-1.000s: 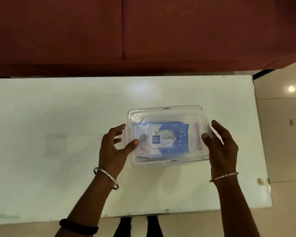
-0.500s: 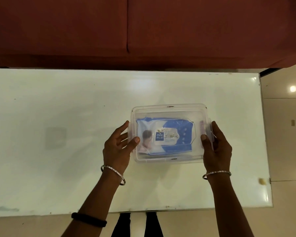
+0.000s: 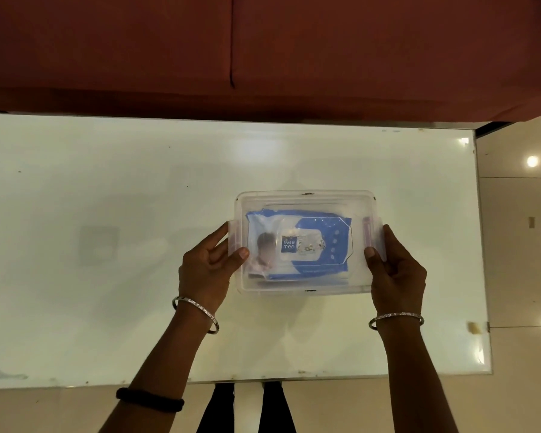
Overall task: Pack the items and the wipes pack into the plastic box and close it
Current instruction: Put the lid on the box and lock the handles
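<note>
A clear plastic box [image 3: 305, 200] sits on the white table [image 3: 107, 214], right of centre, with its clear lid lying flat on top. Through the lid I see a blue and white wipes pack [image 3: 300, 245] filling most of the inside; other items under it are hidden. My left hand [image 3: 208, 265] grips the box's left end, thumb on the lid and fingers on the side clip. My right hand [image 3: 394, 270] holds the right end the same way, thumb on the lid by a pinkish clip [image 3: 368, 231].
A dark red sofa [image 3: 263, 51] runs along the table's far edge. The table's right edge [image 3: 481, 245] lies close to the box, with beige floor tiles beyond. My legs show under the near edge.
The lid was tilted over the box a second ago and now lies flat on it. Both hands have closed in onto the box's two ends.
</note>
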